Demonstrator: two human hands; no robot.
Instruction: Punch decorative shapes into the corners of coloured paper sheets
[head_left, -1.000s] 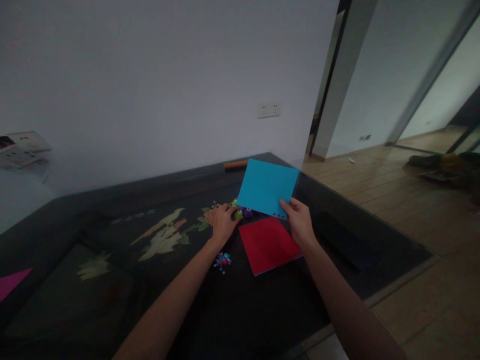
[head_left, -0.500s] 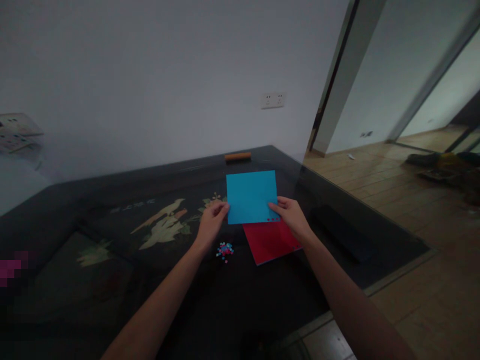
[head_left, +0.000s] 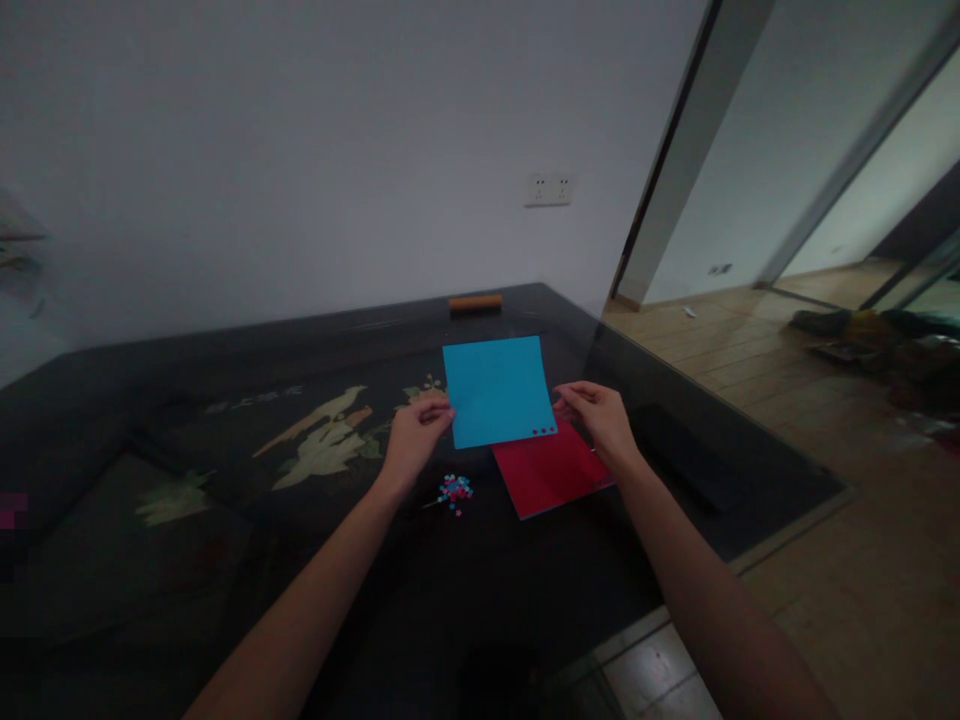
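Black lacquered tabletop with a pale inlaid bird-and-leaf pattern fills the lower view, its glossy face likely slick under thin paper. It stands against a plain white wall carrying a double socket; a doorway on the right opens onto a wooden floor.

Next in size, the square sheet of blue paper is held up just above the table, tilted toward the camera, with a short row of small punched holes near its lower right corner. The left hand pinches its left edge, thumb and fingers closed on the sheet. The right hand sits just beside the right edge with its fingers loosely apart; whether the tips touch the paper cannot be told.

I judge the sheet light, limp and easy to crease, so it is best taken by an edge or corner between thumb and forefinger.

A square sheet of red paper lies flat on the table beneath and to the right. An orange stick-shaped object rests at the far edge. Smallest, a scatter of coloured paper dots lies near the left wrist
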